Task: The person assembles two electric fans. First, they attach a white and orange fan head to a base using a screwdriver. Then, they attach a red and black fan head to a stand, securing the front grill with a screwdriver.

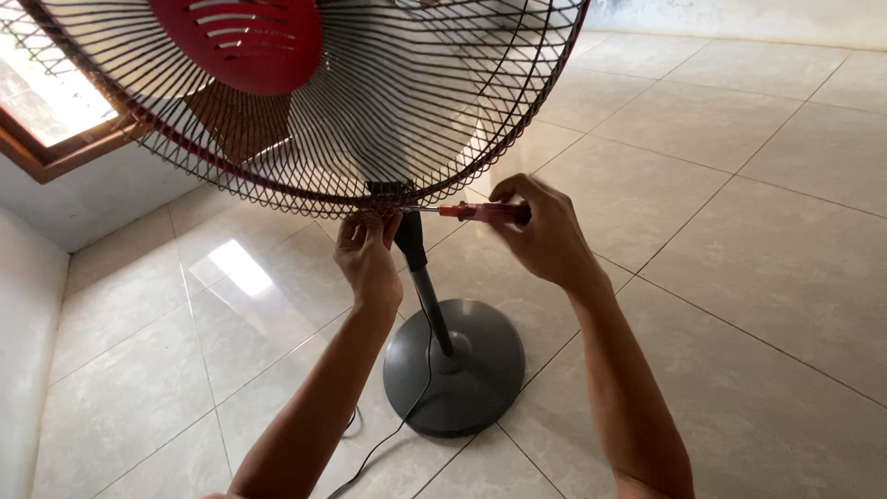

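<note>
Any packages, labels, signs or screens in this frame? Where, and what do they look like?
None visible: no package, sign or screen.
Red hub cover, centre of the fan grille: slotted, no legible label.
Screwdriver in the right hand, at the grille's lower rim: red translucent handle, no readable marking.
Left hand: pinches the rim by the clip.
Round grey base: plain.

Head camera — looks steeply down, close on fan guard (305, 102) and floor (758, 231).
</note>
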